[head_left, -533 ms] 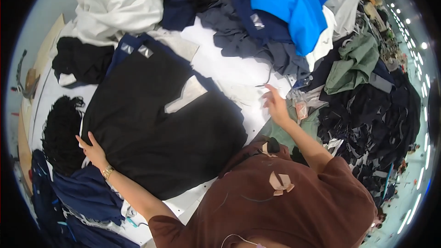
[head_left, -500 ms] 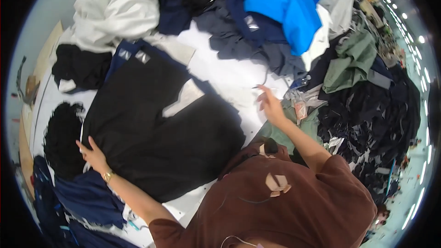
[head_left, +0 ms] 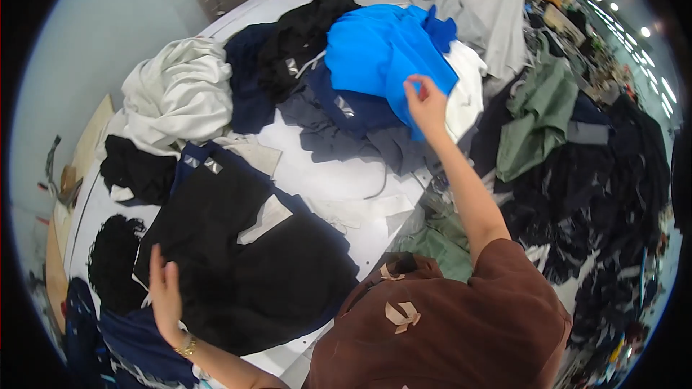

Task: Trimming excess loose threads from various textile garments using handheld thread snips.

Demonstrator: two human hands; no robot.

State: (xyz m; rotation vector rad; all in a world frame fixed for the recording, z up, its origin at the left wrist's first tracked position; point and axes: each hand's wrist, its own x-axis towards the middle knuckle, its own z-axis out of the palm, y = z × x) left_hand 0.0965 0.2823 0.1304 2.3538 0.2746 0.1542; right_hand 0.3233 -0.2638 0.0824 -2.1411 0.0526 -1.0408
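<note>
At the fingertips of the right hand [head_left: 425,104], toward one o'clock on the table: fingers curled loosely, touching or just closing on the lower edge of the bright blue garment [head_left: 386,47]; whether the cloth is truly pinched I cannot tell. Half a second ago this hand lay lower, near the table's right edge by the crumpled white and grey scraps; it has since travelled up and away to the blue piece, which suggests that garment is the next item being taken up. Left hand [head_left: 166,292], at eight o'clock: fingers spread and released, grasping nothing, raised just off the near-left edge of the black garment [head_left: 245,266]; earlier it rested flat on that same edge, so the pressing contact appears to have eased. Black garment: spread flat across the white table [head_left: 324,173], from seven to nine o'clock, with a pale label patch [head_left: 265,217] on its upper face; it looks laid out and done with. Blue garment: on top of a heap at twelve to one o'clock, over a dark navy piece [head_left: 353,112] and a grey one [head_left: 317,137], beside a black bundle [head_left: 303,39]. Surroundings: white crumpled cloth [head_left: 176,97] at ten o'clock; small black piece [head_left: 137,169] at nine; olive-green garment [head_left: 537,119] at two; dark clothing mound [head_left: 605,194] at three; brown shirt [head_left: 447,324] of the person at five.
</note>
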